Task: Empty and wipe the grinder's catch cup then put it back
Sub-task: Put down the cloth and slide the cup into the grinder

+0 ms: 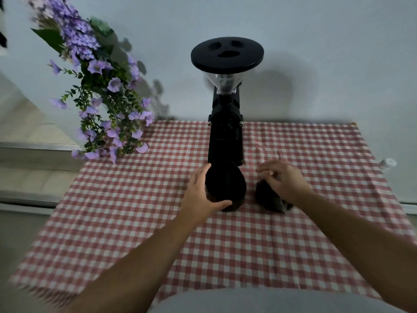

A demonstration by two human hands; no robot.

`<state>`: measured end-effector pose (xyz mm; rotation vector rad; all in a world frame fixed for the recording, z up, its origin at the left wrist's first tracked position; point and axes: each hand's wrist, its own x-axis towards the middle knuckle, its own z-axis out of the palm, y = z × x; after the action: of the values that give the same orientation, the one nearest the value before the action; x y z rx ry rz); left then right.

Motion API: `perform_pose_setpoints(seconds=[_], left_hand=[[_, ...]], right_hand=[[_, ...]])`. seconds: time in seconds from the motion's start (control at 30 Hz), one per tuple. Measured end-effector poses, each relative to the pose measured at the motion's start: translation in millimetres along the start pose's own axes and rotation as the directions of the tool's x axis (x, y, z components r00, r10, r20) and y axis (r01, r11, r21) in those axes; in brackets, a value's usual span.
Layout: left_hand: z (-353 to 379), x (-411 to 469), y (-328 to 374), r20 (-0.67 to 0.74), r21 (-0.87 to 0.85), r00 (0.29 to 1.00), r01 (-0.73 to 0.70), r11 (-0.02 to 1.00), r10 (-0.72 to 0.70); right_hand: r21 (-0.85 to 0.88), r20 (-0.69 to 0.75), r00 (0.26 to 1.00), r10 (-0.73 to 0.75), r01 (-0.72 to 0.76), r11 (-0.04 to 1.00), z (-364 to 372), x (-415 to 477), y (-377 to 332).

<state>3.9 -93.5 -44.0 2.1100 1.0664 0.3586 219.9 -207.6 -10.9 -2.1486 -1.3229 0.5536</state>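
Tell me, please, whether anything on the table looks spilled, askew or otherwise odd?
Nothing looks spilled. The catch cup sits out in front of the grinder, held by the left hand; the tablecloth is creased.

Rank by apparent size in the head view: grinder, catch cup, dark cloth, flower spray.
1. flower spray, though it sits off to the side, so its rank over the grinder is unsure
2. grinder
3. catch cup and dark cloth look about alike; the right hand hides part of the cloth, so no ranking.
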Motion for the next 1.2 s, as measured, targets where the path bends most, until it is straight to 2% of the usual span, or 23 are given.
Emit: perform_pose_setpoints(seconds=[0.1, 0.17, 0.23, 0.33, 0.5, 0.67, 0.87, 1.0, 1.2], left_hand=[[18.5, -17.5, -2.3, -0.151, -0.159, 0.970, 0.164, 0.973, -0.188], [30.4, -26.8, -0.4, -0.126, -0.342, 0.918, 0.315, 0.885, -0.375], [39.0, -32.6, 1.1, -0.042, -0.498, 0.893, 0.370, 0.784, -0.449], [41.7, -35.1, 1.7, -0.027, -0.570, 0.900, 0.344, 0.746, -0.435], [23.6, -30.1, -3.3, 0.036, -0.621, 0.890, 0.376, 0.688, -0.454], [-6.8, -8.0, -14.8, 0.115, -0.673, 0.914, 0.359, 0.647, -0.388], [-31.1, 45.0, -12.5, 0.116, -0.598, 0.949, 0.303, 0.742, -0.294], [-36.5, 70.8, -11.3, 0.133, -0.560, 0.961, 0.276, 0.781, -0.244], [-30.0, 92.5, -25.7, 0.160, -0.497, 0.950, 0.314, 0.809, -0.270]], right_hand=[[0.192, 0.041, 0.996, 0.074, -0.080, 0.978, 1.6, 26.5, -26.1], [0.283, 0.137, 0.983, 0.119, -0.154, 0.946, 10.3, 43.7, -36.0], [0.324, 0.239, 0.963, 0.125, -0.201, 0.924, 21.3, 55.1, -39.0], [0.361, 0.331, 0.931, 0.157, -0.278, 0.890, 32.5, 60.6, -40.5], [0.470, 0.283, 0.926, 0.248, -0.359, 0.806, 33.1, 57.2, -30.8], [0.590, 0.283, 0.905, 0.318, -0.425, 0.686, 32.1, 39.2, -13.9], [0.735, 0.242, 0.890, 0.387, -0.429, 0.526, 32.3, 39.2, -15.3], [0.754, 0.188, 0.894, 0.406, -0.396, 0.523, 31.5, 49.4, -17.9], [0.730, 0.118, 0.882, 0.455, -0.388, 0.562, 50.2, 55.9, -12.3]])
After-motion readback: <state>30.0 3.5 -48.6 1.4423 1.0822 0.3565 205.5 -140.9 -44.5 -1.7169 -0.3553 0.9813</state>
